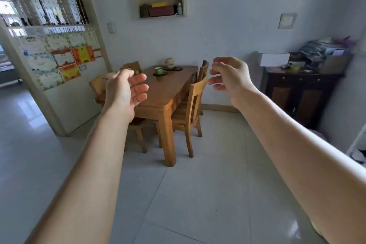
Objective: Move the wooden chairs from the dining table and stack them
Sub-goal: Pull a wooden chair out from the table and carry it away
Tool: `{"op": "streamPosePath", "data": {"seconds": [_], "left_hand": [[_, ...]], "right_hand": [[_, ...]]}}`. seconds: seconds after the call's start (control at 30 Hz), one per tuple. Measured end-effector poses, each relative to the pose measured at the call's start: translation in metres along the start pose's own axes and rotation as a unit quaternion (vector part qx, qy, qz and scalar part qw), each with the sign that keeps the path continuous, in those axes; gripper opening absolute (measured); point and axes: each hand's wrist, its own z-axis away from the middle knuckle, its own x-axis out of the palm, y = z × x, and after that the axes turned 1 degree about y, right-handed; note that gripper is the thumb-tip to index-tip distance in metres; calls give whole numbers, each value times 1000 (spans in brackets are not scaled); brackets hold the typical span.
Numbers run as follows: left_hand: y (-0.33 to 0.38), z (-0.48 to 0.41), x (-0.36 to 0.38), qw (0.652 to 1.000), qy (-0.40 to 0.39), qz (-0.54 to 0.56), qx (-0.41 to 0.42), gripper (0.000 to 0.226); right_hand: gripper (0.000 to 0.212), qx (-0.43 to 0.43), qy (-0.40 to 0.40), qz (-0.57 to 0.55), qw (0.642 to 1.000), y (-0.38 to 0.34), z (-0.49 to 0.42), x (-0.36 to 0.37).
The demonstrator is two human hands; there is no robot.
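Hands, left [126, 89] and right [229, 77], are hanging loosely spread, holding nothing. Two chairs [190, 109] are standing upright along the worktop's [168, 89] right side, facing it; others opposite are partly hidden.

Soft daylight enters from the far left, leaving bright glare patches on the glossy floor [31, 109]. The room is evenly lit, with faint shadows. The whole picture is slightly blurred, more so at the edges, where straight lines bend.

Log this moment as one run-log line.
stage: approach | left hand: open, empty | right hand: open, empty | chairs: at table, untouched | stacked: none
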Motion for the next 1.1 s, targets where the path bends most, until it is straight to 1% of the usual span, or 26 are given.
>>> {"op": "streamPosePath", "data": {"seconds": [0.1,0.3,0.5,0.67,0.87,0.93,1.1], "left_hand": [[-11,-22,2,1000,-1,6,-17,17],[-43,-55,17,998,-4,-4,-63,24],[-69,-80,58,998,-18,-21,-56,19],[-101,-109,123,996,-32,-10,-79,11],[-141,-151,216,993,-29,10,-111,11],[-153,-167,257,992,-29,18,-121,12],[-183,-194,333,990,-49,31,-130,13]], "right_hand": [[21,18,21,10,1000,15,-21,12],[23,29,21,45,998,57,-55,24],[21,53,23,41,997,85,-103,11],[14,59,28,46,997,108,-167,-15],[19,74,26,57,995,131,-262,-67],[17,79,22,63,995,138,-300,-88],[12,87,14,68,994,161,-371,-127]]}}
